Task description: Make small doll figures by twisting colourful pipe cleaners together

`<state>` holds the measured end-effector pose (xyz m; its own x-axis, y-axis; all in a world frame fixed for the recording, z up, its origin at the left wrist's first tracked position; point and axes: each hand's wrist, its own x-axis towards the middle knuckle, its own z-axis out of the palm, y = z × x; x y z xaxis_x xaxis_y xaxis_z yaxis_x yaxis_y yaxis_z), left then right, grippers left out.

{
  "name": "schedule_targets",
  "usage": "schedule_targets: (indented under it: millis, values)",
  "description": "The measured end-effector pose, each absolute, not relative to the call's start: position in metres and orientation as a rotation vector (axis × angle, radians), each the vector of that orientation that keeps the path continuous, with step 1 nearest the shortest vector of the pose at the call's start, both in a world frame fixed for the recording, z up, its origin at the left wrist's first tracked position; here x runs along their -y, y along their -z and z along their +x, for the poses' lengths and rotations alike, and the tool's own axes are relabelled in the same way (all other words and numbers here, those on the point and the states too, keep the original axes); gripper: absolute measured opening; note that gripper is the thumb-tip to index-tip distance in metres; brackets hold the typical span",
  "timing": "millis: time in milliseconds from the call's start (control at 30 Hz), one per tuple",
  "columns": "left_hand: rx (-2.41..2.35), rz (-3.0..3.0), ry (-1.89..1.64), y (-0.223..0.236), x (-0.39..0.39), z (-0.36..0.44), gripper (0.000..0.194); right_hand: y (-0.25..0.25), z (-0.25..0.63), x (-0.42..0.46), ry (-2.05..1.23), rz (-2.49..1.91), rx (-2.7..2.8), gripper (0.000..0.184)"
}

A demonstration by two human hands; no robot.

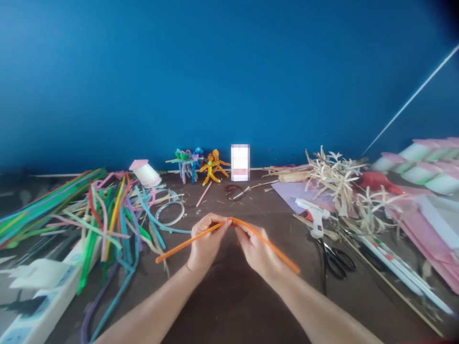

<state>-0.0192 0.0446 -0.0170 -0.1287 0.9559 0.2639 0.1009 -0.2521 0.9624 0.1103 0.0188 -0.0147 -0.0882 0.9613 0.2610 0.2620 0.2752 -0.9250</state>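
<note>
An orange pipe cleaner (233, 220) is bent into a shallow peak above the middle of the brown table. My left hand (208, 241) pinches it just left of the bend, and my right hand (254, 249) grips it just right of the bend. Both ends stick out past my hands and touch nothing. A loose heap of multicoloured pipe cleaners (107, 217) lies to the left of my left hand. Nearer my right hand are a white hot glue gun (312, 215) and black-handled scissors (335, 262).
Pipe-cleaner figures (211, 167) stand against the blue wall (229, 71), beside a blurred white rectangle (240, 162). Dried husk strips (333, 179) and pink paper (425, 234) cover the right side. A white paper cup (145, 173) and a thin hoop (170, 214) lie left.
</note>
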Motion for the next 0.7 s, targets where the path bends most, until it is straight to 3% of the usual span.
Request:
schedule_targets:
  millis: [267,467,700]
  values:
    - [-1.089,1.308,-1.352,0.020,-0.046,-0.016,0.005,0.015,0.113,-0.020,-0.720,-1.255,1.752,0.025]
    - [-1.103,1.562,-1.289,0.018,-0.045,-0.020,0.004,0.017,0.115,-0.018,-0.623,-1.288,1.967,0.017]
    - [-1.016,1.996,-1.094,0.010,-0.052,-0.030,0.012,0.006,0.129,-0.024,-0.894,-1.227,1.885,0.025]
